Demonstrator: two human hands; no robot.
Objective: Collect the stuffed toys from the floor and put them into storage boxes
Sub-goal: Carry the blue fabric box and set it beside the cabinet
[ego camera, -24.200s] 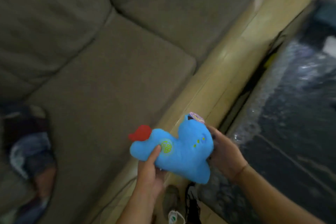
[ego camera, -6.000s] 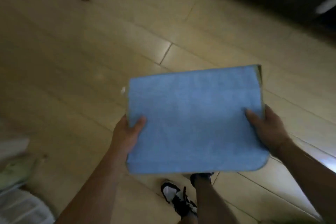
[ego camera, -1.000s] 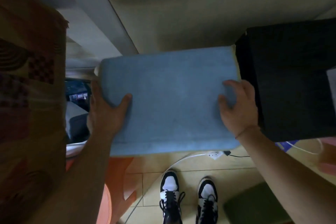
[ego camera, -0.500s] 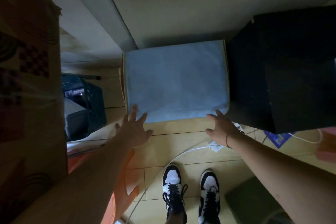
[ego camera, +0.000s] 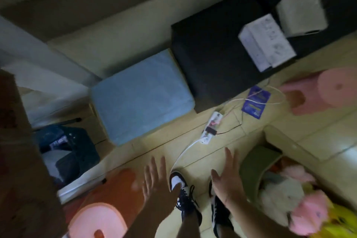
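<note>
Against the wall sits the blue lidded storage box (ego camera: 142,95), apparently closed. Left hand (ego camera: 154,177) and right hand (ego camera: 225,175) spread, empty; stuffed toys (ego camera: 293,197) fill the green box (ego camera: 253,168) — turn right, grip its sides evenly.

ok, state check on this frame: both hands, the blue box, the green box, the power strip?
left hand: open, fingers straight, holding nothing
right hand: open, fingers spread, holding nothing
blue box: lid on, standing on the floor against the black cabinet
green box: open, stuffed toys inside
power strip: on the floor, a black plug in it
</note>
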